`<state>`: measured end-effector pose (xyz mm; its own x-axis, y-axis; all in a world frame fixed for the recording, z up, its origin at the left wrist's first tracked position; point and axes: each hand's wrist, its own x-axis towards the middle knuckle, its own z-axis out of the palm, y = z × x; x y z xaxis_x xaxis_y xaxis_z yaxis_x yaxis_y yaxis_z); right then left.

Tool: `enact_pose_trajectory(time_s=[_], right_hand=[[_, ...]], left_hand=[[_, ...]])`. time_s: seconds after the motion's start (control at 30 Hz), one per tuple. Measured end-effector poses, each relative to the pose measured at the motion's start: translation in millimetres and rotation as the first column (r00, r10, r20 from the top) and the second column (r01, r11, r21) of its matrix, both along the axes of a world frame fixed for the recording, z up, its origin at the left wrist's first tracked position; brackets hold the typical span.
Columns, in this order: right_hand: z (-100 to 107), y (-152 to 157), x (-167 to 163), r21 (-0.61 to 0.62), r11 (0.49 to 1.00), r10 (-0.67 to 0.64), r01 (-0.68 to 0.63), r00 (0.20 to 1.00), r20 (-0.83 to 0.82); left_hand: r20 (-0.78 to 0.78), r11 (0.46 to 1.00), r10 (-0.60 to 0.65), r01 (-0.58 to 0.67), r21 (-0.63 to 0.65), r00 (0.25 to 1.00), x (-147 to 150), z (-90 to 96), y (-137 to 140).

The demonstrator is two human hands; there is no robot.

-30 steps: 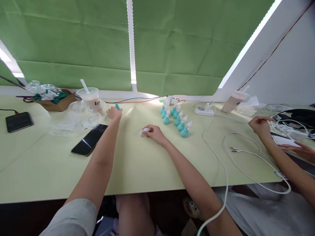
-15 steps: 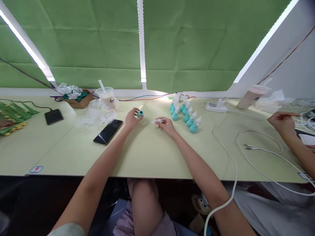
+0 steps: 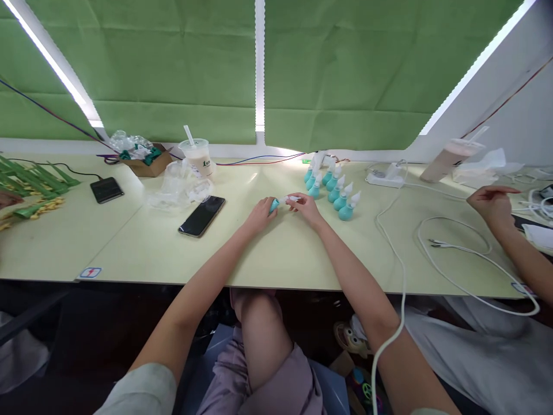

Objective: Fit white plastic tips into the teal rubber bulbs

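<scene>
My left hand grips a small teal bulb just above the pale green table. My right hand pinches a white nozzle tip whose end meets the bulb. The two hands are close together at the table's middle. Just to the right stand several finished teal bulbs with white tips in two rows.
A black phone lies left of my hands, with crumpled clear plastic, a lidded drink cup and a cardboard box behind it. White cables loop on the right, near another person's hand.
My left hand has come back from near the cup with the teal bulb and met my right hand. The view has shifted, showing more of the table's left.
</scene>
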<state>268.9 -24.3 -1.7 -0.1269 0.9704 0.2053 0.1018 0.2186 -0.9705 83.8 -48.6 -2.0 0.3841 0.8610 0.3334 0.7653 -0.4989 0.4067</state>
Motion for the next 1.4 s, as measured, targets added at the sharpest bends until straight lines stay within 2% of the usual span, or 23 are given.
enact_pose_trajectory(time_s=[0.2,0.4,0.7,1.1,1.4], right_hand=[[0,-2,2,0.015,1.0,0.016,-0.017,0.999,0.041],[-6,0,10,0.029,0.993,0.112,-0.118,0.982,0.155],[-5,-3,8,0.01,0.975,0.219,-0.222,0.966,0.135],[-4,-9,4,0.022,0.982,0.174,-0.186,0.951,0.257],[-2,-13,-1,0.046,0.98,0.174,-0.193,0.948,0.267]], left_hand=[[-0.136,0.999,0.035,-0.032,0.024,0.99,3,0.4,4],[-0.144,0.999,0.04,-0.04,-0.002,0.989,1,0.9,5],[-0.113,1.0,-0.003,0.001,-0.022,0.994,-6,-4.2,9],[-0.186,1.0,-0.023,0.02,-0.016,0.982,-5,-8.9,8],[-0.199,1.0,0.002,-0.007,-0.024,0.98,-4,-3.8,3]])
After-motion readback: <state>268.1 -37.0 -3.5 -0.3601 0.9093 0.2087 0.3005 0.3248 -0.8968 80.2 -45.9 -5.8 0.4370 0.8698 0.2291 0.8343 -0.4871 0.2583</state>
